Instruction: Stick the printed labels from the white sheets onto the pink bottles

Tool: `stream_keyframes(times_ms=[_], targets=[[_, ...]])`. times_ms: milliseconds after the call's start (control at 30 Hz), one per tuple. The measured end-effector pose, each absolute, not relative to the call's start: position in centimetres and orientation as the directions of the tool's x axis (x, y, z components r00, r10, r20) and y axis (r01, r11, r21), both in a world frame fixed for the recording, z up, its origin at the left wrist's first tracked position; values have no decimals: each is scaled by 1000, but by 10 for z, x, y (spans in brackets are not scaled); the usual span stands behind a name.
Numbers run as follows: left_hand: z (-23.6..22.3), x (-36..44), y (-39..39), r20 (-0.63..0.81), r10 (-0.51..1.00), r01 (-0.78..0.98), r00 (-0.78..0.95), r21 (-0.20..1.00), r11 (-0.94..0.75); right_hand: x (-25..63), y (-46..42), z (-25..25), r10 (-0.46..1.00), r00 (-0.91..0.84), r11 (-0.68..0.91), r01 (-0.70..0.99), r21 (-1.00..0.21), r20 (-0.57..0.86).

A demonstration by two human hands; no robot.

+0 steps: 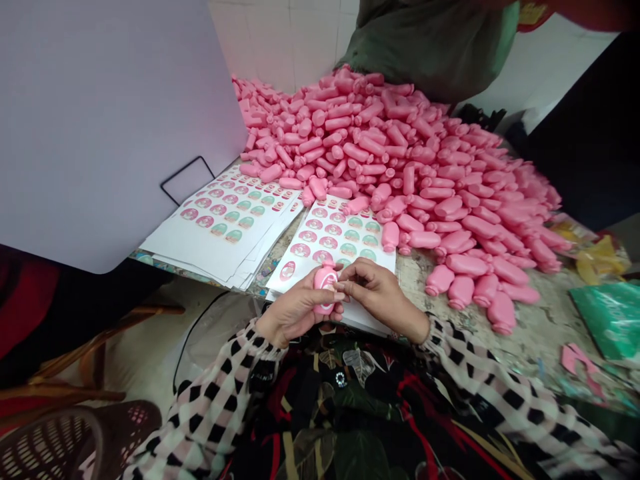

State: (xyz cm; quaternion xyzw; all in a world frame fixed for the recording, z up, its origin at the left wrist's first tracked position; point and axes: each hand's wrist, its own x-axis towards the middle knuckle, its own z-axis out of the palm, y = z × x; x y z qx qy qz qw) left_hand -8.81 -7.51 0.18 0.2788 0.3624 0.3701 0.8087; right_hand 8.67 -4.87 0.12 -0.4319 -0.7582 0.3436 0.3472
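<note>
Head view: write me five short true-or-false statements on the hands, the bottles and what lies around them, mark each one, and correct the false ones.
1. The left hand holds a pink bottle. True.
2. Only one batch of printed sheets shows. False: there are two, a left batch and a right batch.
3. The right hand has its fingers at the front of the held bottle. True.
4. A green packet lies to the right of the bottle heap. True.
5. The heaped bottles stand upright in neat rows. False: they lie jumbled, pointing many ways.
</note>
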Motion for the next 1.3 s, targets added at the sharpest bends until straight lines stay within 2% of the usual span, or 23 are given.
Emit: stream_keyframes(times_ms=[67, 200, 433, 500, 567, 667, 800, 867, 967, 1133, 1300], targets=[[-1, -89, -76, -375, 793, -377, 481, 728, 573, 92, -44, 1, 889, -389, 413, 456, -788, 241], [-7, -89, -78, -368, 780, -360, 506, 732, 579, 92, -41, -4, 933, -281, 340, 491, -802, 223], [-12, -93, -81, -311, 761, -357, 569, 740, 570, 75, -48, -16, 955, -282, 202, 375, -905, 96], [-13, -98, -85, -306, 756, -363, 578, 734, 574, 79, -45, -17, 950, -273, 266, 466, -844, 149], [-14, -104, -92, -310, 761, -364, 571, 734, 573, 84, -41, -19, 936, -296, 337, 602, -724, 189], [-17, -118, -108, -330, 792, -363, 513, 753, 549, 90, -38, -25, 909, -393, 398, 725, -562, 137], [-26, -156, -136, -388, 857, -399, 338, 766, 504, 91, -39, -35, 890, -446, 435, 771, -465, 93], [-32, -179, -152, -456, 871, -403, 182, 774, 489, 90, -39, -38, 886, -454, 443, 773, -455, 91], [-49, -208, -173, -576, 813, -322, -82, 788, 525, 91, -40, -38, 882, -463, 450, 773, -447, 89], [-91, -233, -188, -612, 715, -69, -337, 774, 630, 91, -39, -38, 885, -456, 448, 778, -440, 95], [-116, -245, -175, -485, 694, 392, -533, 585, 710, 89, -40, -37, 887, -455, 441, 784, -437, 77]])
